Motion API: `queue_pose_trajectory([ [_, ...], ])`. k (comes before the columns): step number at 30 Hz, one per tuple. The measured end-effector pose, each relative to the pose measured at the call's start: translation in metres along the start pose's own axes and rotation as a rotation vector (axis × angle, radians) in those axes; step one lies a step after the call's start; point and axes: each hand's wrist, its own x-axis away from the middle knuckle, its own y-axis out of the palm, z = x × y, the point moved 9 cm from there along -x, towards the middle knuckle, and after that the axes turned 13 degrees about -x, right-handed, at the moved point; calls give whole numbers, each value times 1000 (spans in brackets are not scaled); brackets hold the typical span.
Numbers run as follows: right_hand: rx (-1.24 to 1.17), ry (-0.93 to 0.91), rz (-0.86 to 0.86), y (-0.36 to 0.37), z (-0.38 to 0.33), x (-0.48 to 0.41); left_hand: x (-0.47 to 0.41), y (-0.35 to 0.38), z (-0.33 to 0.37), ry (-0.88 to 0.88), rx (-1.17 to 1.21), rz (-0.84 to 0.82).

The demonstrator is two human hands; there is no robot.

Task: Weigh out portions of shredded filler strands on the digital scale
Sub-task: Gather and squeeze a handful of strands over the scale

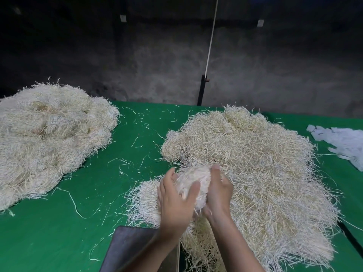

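Observation:
Both my hands cup a compact bundle of pale shredded strands (193,183) just above the near left edge of a big loose heap of strands (255,163) on the right half of the table. My left hand (174,203) curls round the bundle's left side, thumb across its front. My right hand (218,191) grips its right side, fingers over the top. A dark flat scale platform (129,246) lies at the bottom edge, under my left forearm, with nothing on its visible part.
A second large heap of pale strands (47,138) fills the table's left side. The green table cover (125,150) between the heaps carries scattered loose strands. White paper slips (341,142) lie at the right edge. A dark wall and a black post (202,91) stand behind.

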Motion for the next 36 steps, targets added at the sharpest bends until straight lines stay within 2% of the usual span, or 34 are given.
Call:
queue_pose_trajectory([
  [2, -67, -6, 48, -7, 0, -4, 12, 12, -10, -112, 110, -79],
  [5, 224, -160, -75, 5, -6, 14, 7, 24, -21, -446, 450, -139],
  [7, 401, -366, -156, 14, -11, 36, -7, 24, -27, -598, 601, -109],
  [9, 504, -551, -202, 23, -12, 57, -22, 18, -31, -588, 579, -70],
  [11, 610, -641, -219, 31, -22, 59, -22, 17, -28, -500, 449, -69],
  [13, 618, -559, -179, 26, -30, 37, -11, 24, -24, -430, 351, -120],
  [16, 412, -348, -122, 17, -23, 24, -9, 28, -11, -420, 343, -236],
  [20, 390, -273, -192, 25, 1, 36, -25, 18, -4, -440, 439, -190],
  [22, 389, -187, -189, 16, 2, 20, -10, 31, -7, -433, 328, -309],
  [25, 434, -219, -157, 7, -10, 10, 0, 40, -12, -491, 283, -421],
  [27, 374, -224, -180, 9, -14, 11, -16, 34, -11, -411, 266, -356],
  [29, 252, -137, -305, 21, -9, 19, -34, 20, 3, -184, 138, -231],
  [30, 259, -93, -362, 28, -5, 25, -40, 11, 13, -83, 54, -154],
  [32, 405, -120, -370, 32, 0, 35, -44, 0, 19, -19, 27, -33],
  [34, 360, -173, -257, 25, -6, 25, -43, 0, 11, -123, 176, -43],
  [36, 168, -75, -118, 15, -12, 5, -26, 19, 1, -277, 339, -225],
])
